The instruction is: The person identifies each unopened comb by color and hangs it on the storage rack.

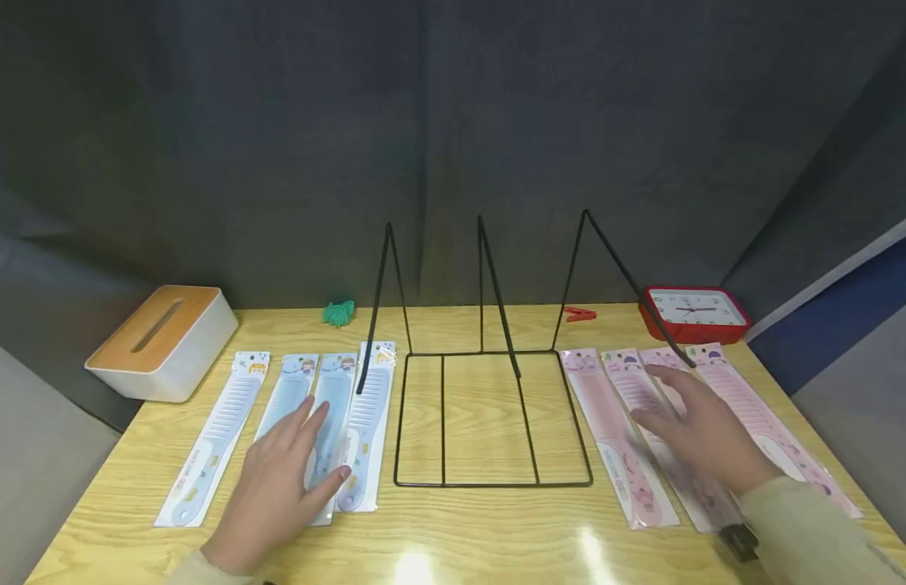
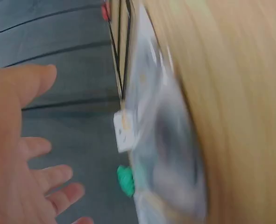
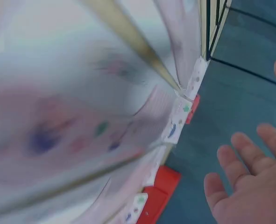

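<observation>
1. Hands first: my left hand lies over the blue combs, fingers spread and nearly flat, fingertips on the two middle packets, nothing pinched. My right hand hovers over or rests on the pink combs, fingers also spread and relaxed; I cannot tell from the head view whether the palm touches.

2. Layout: four blue packets lie side by side on the left of the wooden surface, four pink ones on the right. The black wire rack stands between the two rows, its base flat and three prongs leaning up toward the back.

3. Wrist views are blurred. The left one shows open fingers beside a packet's edge; the right one shows open fingers clear of the pink packaging.

4. Judgement on the grasp: the packets are thin, glossy and flat, so I reckon a straight pinch from above would slip. Better to press down with one fingertip, slide a single packet apart from its neighbours, then get the thumb under its long edge.

5. Risk: the middle blue packets touch or overlap, so two may lift together. One prong's end rests over the rightmost blue packet; mind it.

6. Periphery: tissue box far left, red clock far right, a red clip and a green bundle at the back.
</observation>
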Tool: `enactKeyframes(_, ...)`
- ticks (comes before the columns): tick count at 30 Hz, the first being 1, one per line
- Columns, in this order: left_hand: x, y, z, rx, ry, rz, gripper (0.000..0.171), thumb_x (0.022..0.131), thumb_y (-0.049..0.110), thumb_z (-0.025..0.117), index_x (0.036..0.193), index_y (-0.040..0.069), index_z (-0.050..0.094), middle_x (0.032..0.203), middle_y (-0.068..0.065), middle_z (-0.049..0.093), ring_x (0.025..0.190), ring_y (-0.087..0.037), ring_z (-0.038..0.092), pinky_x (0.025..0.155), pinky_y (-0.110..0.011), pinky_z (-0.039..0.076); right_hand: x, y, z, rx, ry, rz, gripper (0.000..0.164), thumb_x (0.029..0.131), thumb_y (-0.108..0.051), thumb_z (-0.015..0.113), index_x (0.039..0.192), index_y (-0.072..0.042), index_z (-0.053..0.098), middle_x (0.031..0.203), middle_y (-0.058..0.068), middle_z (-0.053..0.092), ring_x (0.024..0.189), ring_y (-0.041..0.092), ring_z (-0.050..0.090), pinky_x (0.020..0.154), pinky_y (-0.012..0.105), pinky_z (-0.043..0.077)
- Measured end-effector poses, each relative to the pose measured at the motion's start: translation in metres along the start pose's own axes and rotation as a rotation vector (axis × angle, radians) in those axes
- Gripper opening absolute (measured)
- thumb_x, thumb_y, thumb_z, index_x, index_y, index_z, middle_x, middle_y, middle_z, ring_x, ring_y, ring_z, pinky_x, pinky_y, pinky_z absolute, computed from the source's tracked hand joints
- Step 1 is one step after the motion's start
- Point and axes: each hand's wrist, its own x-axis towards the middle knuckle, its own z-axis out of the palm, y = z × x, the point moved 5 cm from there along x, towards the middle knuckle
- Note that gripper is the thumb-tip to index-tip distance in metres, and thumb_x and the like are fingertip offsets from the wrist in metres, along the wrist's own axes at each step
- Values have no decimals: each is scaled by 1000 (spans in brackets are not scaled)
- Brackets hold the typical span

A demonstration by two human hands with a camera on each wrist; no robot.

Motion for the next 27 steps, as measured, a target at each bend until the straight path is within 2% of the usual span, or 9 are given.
enactKeyframes(3, 2, 8, 16, -101, -44, -41, 78, 88, 46, 75, 150, 10, 44, 154, -13, 44, 131, -39, 48, 93, -62, 42, 32, 2, 15, 49, -77, 40, 81, 91, -48, 71, 151, -5, 38, 153, 27, 38, 140, 52, 31, 105, 73, 28)
enactKeyframes(6, 5, 15, 31, -171, -88, -76, 77, 87, 44, 76, 149, 11, 46, 151, -9, 49, 131, -35, 49, 94, -59, 42, 61, 6, 31, 71, -118, 53, 77, 92, -44, 72, 151, -5, 40, 152, 26, 41, 138, 50, 36, 106, 70, 32)
enactKeyframes(9, 10, 23, 43, -226, -119, -89, 76, 85, 43, 79, 147, 11, 49, 148, -6, 52, 127, -32, 52, 96, -59, 43, 87, 12, 43, 85, -132, 62, 69, 94, -38, 70, 148, -4, 43, 147, 25, 48, 131, 46, 47, 102, 65, 41)
enactKeyframes(12, 15, 32, 55, -266, -163, -87, 73, 85, 44, 78, 145, 11, 52, 146, -5, 53, 123, -30, 54, 97, -58, 44, 106, 16, 46, 53, -120, 74, 60, 96, -33, 68, 143, -2, 49, 139, 24, 56, 122, 43, 55, 98, 61, 46)
enactKeyframes(16, 21, 42, 68, -315, -253, -79, 72, 86, 46, 77, 141, 6, 55, 143, -8, 54, 123, -32, 53, 102, -60, 42, 121, 21, 47, -16, -115, 56, 52, 95, -26, 67, 136, 3, 55, 133, 26, 60, 121, 45, 56, 99, 61, 45)
enactKeyframes(19, 22, 45, 71, -333, -304, -89, 70, 86, 45, 77, 139, 3, 57, 141, -9, 55, 123, -32, 52, 102, -58, 43, 130, 24, 52, -34, -130, 37, 49, 94, -21, 67, 133, 6, 57, 131, 28, 60, 123, 47, 54, 102, 61, 43)
enactKeyframes(22, 24, 45, 71, -340, -315, -91, 66, 86, 40, 79, 136, 2, 59, 139, -9, 55, 123, -32, 53, 102, -53, 46, 136, 30, 56, -29, -128, 46, 44, 93, -16, 67, 131, 6, 60, 127, 28, 61, 119, 45, 56, 101, 61, 44)
enactKeyframes(27, 26, 44, 71, -307, -291, -62, 64, 85, 37, 81, 136, 4, 60, 135, -7, 57, 120, -30, 55, 100, -50, 48, 142, 42, 57, -1, -88, 80, 32, 94, -15, 66, 120, 3, 66, 109, 21, 68, 100, 35, 62, 89, 55, 50)
